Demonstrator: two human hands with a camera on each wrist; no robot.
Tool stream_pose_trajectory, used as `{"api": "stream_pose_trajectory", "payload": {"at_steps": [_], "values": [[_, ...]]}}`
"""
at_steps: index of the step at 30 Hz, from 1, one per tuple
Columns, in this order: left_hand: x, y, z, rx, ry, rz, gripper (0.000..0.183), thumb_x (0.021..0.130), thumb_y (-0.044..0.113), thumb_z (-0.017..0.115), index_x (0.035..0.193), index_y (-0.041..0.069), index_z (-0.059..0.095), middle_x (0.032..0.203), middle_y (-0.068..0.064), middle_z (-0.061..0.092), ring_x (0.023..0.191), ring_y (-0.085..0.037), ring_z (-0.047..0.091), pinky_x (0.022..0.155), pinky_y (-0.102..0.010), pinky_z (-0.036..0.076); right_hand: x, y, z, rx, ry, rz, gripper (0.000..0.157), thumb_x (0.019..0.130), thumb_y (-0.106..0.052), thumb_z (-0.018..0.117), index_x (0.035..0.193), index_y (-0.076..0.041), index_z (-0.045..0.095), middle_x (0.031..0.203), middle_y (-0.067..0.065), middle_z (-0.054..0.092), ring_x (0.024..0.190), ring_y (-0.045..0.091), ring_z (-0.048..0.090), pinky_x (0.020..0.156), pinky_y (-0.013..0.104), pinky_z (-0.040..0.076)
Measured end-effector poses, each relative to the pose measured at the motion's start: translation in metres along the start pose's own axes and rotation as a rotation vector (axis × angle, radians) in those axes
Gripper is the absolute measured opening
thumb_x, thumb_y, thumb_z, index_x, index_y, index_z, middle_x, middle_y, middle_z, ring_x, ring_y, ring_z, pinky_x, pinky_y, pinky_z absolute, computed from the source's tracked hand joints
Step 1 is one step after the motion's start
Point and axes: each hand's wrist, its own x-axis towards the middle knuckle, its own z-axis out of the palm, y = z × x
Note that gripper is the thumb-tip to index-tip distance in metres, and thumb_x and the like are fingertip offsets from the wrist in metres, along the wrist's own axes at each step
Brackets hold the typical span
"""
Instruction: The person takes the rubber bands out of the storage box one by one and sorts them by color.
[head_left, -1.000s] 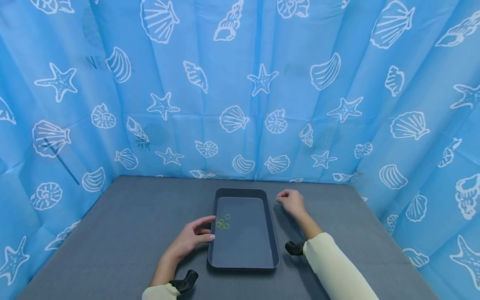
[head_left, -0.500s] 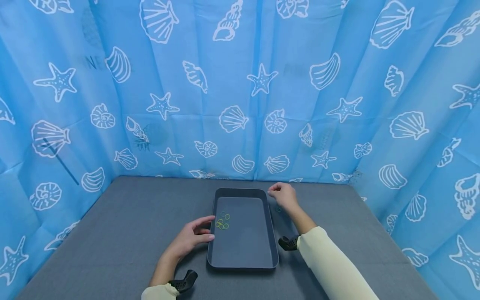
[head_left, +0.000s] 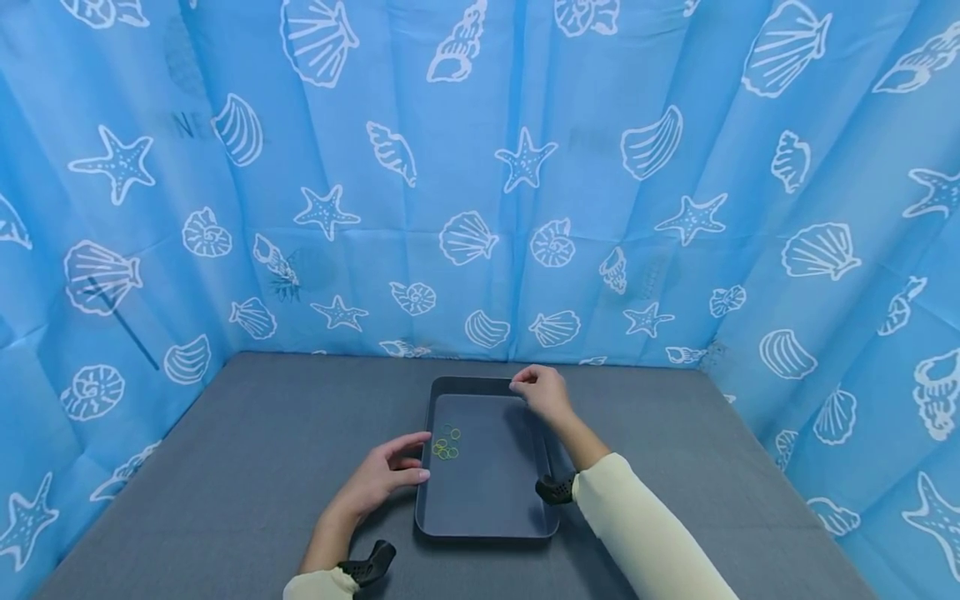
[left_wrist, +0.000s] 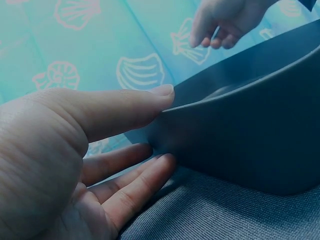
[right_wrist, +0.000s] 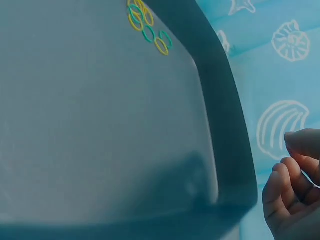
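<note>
A dark grey rectangular tray (head_left: pixel 487 492) lies on the table. Small thin rings, yellow (right_wrist: pixel 135 19) and green (right_wrist: pixel 145 35), resembling rubber bands, cluster at its left side. My left hand (head_left: pixel 377 477) touches the tray's left wall. In the left wrist view, its thumb (left_wrist: pixel 145 102) meets the rim while the other fingers lie nearly straight lower down, against or beside the outer wall. My right hand (head_left: pixel 547 392) hovers above the tray's far right corner, fingers curled and thumb near the index finger. In the right wrist view, nothing shows between those fingertips (right_wrist: pixel 291 142).
Grey cloth covers the table (head_left: pixel 285 417) around the tray. A blue curtain (head_left: pixel 480 292) with white seashell prints hangs behind and on both sides. Black devices (head_left: pixel 367 563) sit at both wrists. The tray's raised walls surround its flat floor.
My right hand has moved left, from beside the tray to above its far right corner. A small green ring on the table there is now behind the right arm. The left hand stays put.
</note>
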Motion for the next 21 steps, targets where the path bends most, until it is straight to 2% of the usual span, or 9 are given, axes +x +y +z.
{"api": "stream_pose_trajectory", "payload": {"at_steps": [7,12,18,21], "values": [[-0.002,-0.002,0.0,0.0,0.002,0.001,0.057,0.087,0.016,0.074,0.14,0.012,0.053,0.142,-0.021,0.044,0.108,-0.027,0.056,0.088,-0.043,0.049,-0.002,-0.004,0.019,0.033,-0.071,-0.032,0.005,0.09,-0.01,0.07,0.087,-0.006,0.069,0.079,0.004,0.063,0.062,0.016,0.054,0.057,0.031,0.047],[-0.001,0.0,0.001,-0.006,0.004,-0.006,0.058,0.087,0.017,0.075,0.14,0.012,0.053,0.142,-0.02,0.044,0.108,-0.027,0.056,0.088,-0.042,0.049,-0.005,-0.004,0.031,0.058,-0.119,-0.052,0.005,0.089,-0.011,0.07,0.09,-0.006,0.071,0.08,0.003,0.065,0.065,0.016,0.057,0.058,0.031,0.05],[0.0,0.003,0.0,-0.016,0.004,-0.017,0.058,0.087,0.018,0.075,0.14,0.012,0.053,0.143,-0.02,0.044,0.11,-0.028,0.056,0.09,-0.045,0.049,-0.009,-0.001,0.045,0.122,-0.22,-0.072,0.014,0.089,-0.008,0.07,0.101,0.001,0.071,0.083,0.005,0.067,0.069,0.024,0.063,0.058,0.031,0.052],[0.0,0.003,0.0,-0.011,0.003,-0.017,0.057,0.087,0.019,0.075,0.14,0.013,0.053,0.143,-0.019,0.045,0.11,-0.028,0.056,0.09,-0.045,0.048,-0.012,0.0,0.051,0.151,-0.263,-0.081,0.018,0.09,-0.007,0.069,0.104,0.003,0.07,0.084,0.005,0.067,0.069,0.022,0.064,0.06,0.032,0.053]]}}
